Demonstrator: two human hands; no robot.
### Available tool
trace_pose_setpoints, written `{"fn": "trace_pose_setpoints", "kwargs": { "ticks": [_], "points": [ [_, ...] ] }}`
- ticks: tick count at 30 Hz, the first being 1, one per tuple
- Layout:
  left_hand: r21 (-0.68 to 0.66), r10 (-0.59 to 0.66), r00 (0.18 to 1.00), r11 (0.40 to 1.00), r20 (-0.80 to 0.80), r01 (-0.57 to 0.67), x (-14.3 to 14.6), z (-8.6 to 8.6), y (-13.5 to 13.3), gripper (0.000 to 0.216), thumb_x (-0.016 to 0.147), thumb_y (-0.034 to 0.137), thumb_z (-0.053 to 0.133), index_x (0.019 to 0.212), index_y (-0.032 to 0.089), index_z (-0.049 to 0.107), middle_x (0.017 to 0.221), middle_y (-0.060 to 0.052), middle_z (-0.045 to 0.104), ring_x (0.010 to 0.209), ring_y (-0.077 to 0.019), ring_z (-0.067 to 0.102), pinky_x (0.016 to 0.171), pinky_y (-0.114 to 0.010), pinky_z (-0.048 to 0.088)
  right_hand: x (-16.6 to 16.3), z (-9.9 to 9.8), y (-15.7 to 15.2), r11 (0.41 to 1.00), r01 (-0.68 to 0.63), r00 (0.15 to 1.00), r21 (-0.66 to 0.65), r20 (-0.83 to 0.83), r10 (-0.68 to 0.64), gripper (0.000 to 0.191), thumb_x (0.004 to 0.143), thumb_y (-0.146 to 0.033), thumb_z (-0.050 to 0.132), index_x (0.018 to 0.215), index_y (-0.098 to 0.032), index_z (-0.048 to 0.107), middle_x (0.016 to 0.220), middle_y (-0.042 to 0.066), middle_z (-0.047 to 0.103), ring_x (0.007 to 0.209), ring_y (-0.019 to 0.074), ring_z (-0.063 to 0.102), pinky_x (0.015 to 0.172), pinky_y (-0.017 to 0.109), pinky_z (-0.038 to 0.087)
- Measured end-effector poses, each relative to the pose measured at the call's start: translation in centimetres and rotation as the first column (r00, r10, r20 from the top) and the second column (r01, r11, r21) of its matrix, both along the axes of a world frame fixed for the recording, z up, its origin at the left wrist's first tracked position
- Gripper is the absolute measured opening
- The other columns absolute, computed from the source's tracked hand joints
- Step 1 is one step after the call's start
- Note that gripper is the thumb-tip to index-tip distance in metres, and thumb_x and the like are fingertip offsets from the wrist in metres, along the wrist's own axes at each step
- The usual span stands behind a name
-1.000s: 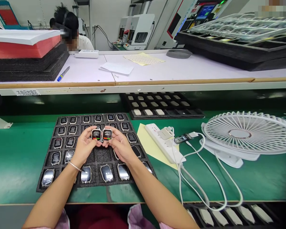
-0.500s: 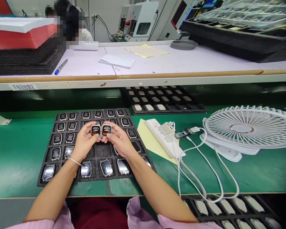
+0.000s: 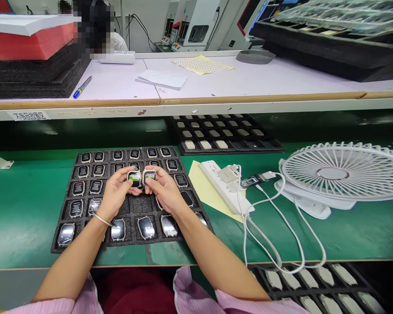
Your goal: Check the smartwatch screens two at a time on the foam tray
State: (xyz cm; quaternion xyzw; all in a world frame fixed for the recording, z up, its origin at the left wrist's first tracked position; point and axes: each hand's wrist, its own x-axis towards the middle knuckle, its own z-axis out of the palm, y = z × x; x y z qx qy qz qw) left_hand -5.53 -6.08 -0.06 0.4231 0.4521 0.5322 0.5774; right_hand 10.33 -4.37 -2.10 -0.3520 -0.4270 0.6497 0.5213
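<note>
My left hand (image 3: 115, 195) pinches a small square watch body (image 3: 134, 178) with a lit screen. Beside it, my right hand (image 3: 163, 192) grips a second watch body (image 3: 149, 176), its screen also lit with a green band. Both are held side by side just above the middle of a black foam tray (image 3: 63, 248) on the green mat. The tray holds several more watch bodies in its pockets, some with dark screens along the front row. A thin bracelet circles my left wrist.
A white power strip (image 3: 225, 192) with chargers and white cables lies right of the tray. A white fan (image 3: 340, 174) rests face up at right. Another black tray (image 3: 225, 137) of parts sits under the shelf. A person sits behind the white shelf.
Both held watch screens changed from a red-orange band to a green band. My hands stayed together over the tray, and the view tilted down slightly.
</note>
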Motion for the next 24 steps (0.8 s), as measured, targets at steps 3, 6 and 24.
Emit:
{"fn": "trace_pose_setpoints", "kwargs": {
  "ticks": [3,6,24],
  "points": [
    [-0.004,-0.006,1.000,1.000,0.002,0.006,0.00,0.04,-0.02,0.043,0.074,0.024,0.069,0.116,0.017,0.062,0.089,-0.002,0.070,0.058,-0.0136,0.071,0.059,-0.026,0.059,0.02,-0.03,0.02,1.000,0.009,1.000,-0.004,0.016,-0.009,0.037,0.075,-0.032,0.076,0.107,-0.024,0.060,0.079,-0.004,0.060,0.055,0.0091,0.054,0.053,0.026,0.040],
    [-0.007,-0.008,1.000,1.000,0.014,0.008,-0.05,0.12,-0.03,0.043,0.073,0.023,0.068,0.116,0.017,0.062,0.085,0.000,0.069,0.059,-0.0148,0.072,0.060,-0.027,0.060,0.01,0.16,-0.05,1.000,0.003,1.000,-0.006,0.024,-0.003,0.039,0.073,-0.028,0.076,0.107,-0.024,0.059,0.081,-0.004,0.061,0.056,0.0091,0.054,0.054,0.026,0.041],
    [-0.004,0.016,0.997,1.000,0.069,-0.016,-0.26,-0.31,0.30,0.046,0.069,0.024,0.069,0.113,0.017,0.063,0.080,0.002,0.067,0.056,-0.0144,0.071,0.057,-0.026,0.058,-0.30,-0.20,0.26,1.000,-0.021,0.998,0.001,-0.053,0.021,0.044,0.066,-0.020,0.072,0.108,-0.023,0.060,0.079,-0.004,0.064,0.057,0.0103,0.057,0.057,0.026,0.043]
  ]
}}
